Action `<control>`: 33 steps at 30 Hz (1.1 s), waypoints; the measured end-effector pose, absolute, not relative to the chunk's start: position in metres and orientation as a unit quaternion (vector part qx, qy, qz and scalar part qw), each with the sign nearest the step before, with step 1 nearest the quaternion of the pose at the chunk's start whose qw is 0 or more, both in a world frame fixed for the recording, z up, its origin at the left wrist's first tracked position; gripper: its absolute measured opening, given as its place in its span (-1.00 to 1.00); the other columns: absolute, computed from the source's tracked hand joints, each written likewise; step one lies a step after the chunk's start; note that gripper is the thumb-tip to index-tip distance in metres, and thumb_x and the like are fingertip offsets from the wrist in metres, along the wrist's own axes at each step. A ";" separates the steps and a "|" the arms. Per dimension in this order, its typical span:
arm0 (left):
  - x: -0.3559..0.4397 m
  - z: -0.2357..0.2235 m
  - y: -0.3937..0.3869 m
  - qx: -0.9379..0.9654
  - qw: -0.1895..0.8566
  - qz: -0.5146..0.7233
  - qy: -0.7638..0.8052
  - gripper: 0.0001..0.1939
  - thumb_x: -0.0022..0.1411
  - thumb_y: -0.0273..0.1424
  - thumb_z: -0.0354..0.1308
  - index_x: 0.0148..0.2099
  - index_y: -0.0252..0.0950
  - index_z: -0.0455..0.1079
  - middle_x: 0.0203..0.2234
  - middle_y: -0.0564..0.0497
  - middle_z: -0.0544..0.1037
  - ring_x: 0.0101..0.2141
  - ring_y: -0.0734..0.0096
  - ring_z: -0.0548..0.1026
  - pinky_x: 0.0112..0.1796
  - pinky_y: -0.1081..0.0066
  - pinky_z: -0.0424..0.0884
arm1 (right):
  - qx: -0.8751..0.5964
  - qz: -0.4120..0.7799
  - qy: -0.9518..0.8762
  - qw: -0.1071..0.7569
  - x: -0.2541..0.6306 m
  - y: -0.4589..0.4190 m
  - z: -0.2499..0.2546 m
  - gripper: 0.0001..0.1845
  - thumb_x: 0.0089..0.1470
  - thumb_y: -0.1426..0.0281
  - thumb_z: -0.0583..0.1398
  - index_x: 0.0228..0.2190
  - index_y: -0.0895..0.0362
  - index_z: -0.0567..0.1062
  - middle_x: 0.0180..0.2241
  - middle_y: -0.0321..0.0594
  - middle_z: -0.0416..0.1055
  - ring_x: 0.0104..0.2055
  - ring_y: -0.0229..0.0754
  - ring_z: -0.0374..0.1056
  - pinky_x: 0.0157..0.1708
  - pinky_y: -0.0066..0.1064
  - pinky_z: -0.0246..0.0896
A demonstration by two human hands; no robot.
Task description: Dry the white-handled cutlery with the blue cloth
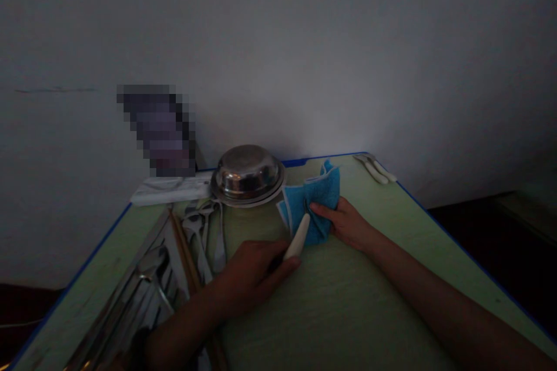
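left hand: grasping white-handled utensil by handle | right hand: pinching blue cloth against utensil's far end | steel bowl: inverted on surface

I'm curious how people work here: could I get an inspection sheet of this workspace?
Surface: pale green tabletop with blue edging.
Things in use: blue cloth with white edging; cream-handled utensil, far end against the cloth.
Clutter: shiny upturned metal bowl; silvery metal spoons; two cream-handled utensils, far right.
Hands: left hand grips the held utensil; right hand holds the cloth.
Cables: thin pale strand, lower left, possibly one.
Surroundings: grey wall behind.
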State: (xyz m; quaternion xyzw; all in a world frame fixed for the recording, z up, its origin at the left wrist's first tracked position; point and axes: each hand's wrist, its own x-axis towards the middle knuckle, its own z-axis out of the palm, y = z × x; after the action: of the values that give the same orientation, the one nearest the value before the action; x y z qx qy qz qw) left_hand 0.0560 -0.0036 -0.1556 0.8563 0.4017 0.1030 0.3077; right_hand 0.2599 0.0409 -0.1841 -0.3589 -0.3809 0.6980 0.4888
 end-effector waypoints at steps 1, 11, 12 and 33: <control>0.056 -0.156 -0.003 0.857 0.307 0.103 0.402 -0.64 0.32 -0.19 -0.17 -0.34 -0.30 0.30 -0.54 0.06 0.40 -0.51 0.43 0.37 -0.47 0.48 0.22 | -0.361 0.697 -0.382 0.488 0.260 0.041 -0.184 -0.81 -0.16 0.38 0.32 -0.38 0.13 0.55 -0.35 -0.27 0.56 -0.27 -0.20 0.45 -0.04 -0.27 0.25; 0.056 -0.158 -0.003 0.861 0.296 0.104 0.400 -0.63 0.32 -0.19 -0.17 -0.40 -0.30 0.26 -0.58 0.08 0.36 -0.54 0.45 0.34 -0.50 0.49 0.18 | -0.390 0.676 -0.321 0.537 0.256 0.043 -0.184 -0.78 -0.18 0.21 0.32 -0.45 0.06 0.53 -0.44 -0.34 0.55 -0.34 -0.18 0.46 -0.15 -0.26 0.32; 0.056 -0.157 -0.003 0.861 0.297 0.104 0.400 -0.62 0.32 -0.19 -0.18 -0.40 -0.30 0.26 -0.58 0.08 0.36 -0.54 0.45 0.34 -0.50 0.49 0.18 | -0.392 0.674 -0.317 0.540 0.256 0.044 -0.184 -0.77 -0.17 0.18 0.30 -0.45 0.05 0.53 -0.45 -0.35 0.55 -0.34 -0.18 0.46 -0.16 -0.26 0.32; 0.053 -0.158 -0.003 0.855 0.324 0.121 0.385 -0.62 0.32 -0.24 -0.19 -0.48 -0.30 0.22 -0.64 0.13 0.25 -0.59 0.52 0.26 -0.54 0.52 0.13 | -0.382 0.659 -0.380 0.525 0.258 0.042 -0.190 -0.79 -0.10 0.23 0.28 -0.40 0.08 0.54 -0.38 -0.30 0.55 -0.31 -0.18 0.45 -0.11 -0.27 0.27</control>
State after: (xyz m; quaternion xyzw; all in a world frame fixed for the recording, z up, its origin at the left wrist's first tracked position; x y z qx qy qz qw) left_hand 0.0531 -0.0029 -0.1584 0.8553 0.3855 0.1213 0.3244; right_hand 0.2579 0.0423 -0.1898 -0.3819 -0.3796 0.6589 0.5252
